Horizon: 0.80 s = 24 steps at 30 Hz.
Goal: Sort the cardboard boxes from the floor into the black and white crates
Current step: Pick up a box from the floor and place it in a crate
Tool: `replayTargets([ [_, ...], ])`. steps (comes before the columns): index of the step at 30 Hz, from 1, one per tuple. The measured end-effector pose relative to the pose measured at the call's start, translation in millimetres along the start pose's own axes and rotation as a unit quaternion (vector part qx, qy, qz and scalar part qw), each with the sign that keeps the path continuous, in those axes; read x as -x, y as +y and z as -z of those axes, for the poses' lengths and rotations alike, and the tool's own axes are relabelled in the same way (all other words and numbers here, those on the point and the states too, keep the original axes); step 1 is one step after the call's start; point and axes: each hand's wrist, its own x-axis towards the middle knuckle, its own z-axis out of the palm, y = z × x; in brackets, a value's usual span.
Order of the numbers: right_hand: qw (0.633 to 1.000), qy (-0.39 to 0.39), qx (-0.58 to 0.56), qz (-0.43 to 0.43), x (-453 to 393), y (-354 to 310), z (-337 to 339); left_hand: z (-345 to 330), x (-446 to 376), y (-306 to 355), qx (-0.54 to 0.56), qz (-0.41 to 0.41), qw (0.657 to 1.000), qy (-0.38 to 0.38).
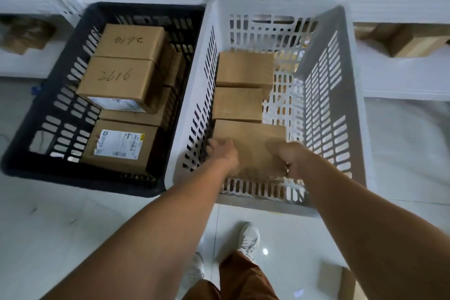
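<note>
Both hands reach into the white crate and grip a plain cardboard box at its near end. My left hand holds the box's left side, my right hand its right near corner. Two more plain boxes, the middle box and the far box, lie in a row behind it along the crate's left wall. The black crate on the left holds several boxes, some with handwritten numbers or a printed label.
A loose cardboard box lies on the tiled floor at the lower right, near my feet. White shelving runs behind the crates, with more boxes on its lower level. The white crate's right half is bare.
</note>
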Motion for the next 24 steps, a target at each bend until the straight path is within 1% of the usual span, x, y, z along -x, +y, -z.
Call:
replayTargets([
  [3,1.0,-0.002,-0.003,-0.002,8,-6,-7,3,-1,-1,-0.027,-0.013,0.999,-0.019],
  [5,1.0,-0.022,-0.015,-0.006,10,-10,-12,3,-3,-1,-0.042,-0.038,0.998,-0.026],
  [8,0.999,-0.044,-0.01,0.011,-2,-11,-18,0,-2,-2,-0.049,-0.063,0.996,-0.048],
  [10,0.998,-0.054,-0.004,0.013,-9,-10,-15,2,0,-2,-0.051,-0.067,0.995,-0.051],
  [12,0.999,-0.05,0.002,0.013,5,-14,-13,4,-1,-1,-0.047,-0.066,0.996,-0.048],
  [15,0.998,-0.05,-0.007,0.024,12,-17,-10,8,0,0,-0.027,-0.069,0.997,-0.029],
  [17,0.999,-0.03,-0.014,0.041,19,-18,-8,12,4,1,0.0,-0.085,0.996,-0.006],
  [21,0.998,0.023,-0.017,0.062,38,-21,-3,22,23,9,0.056,-0.125,0.988,0.068],
  [24,0.992,0.059,-0.055,0.097,53,-16,3,27,39,15,0.092,-0.15,0.979,0.098],
])
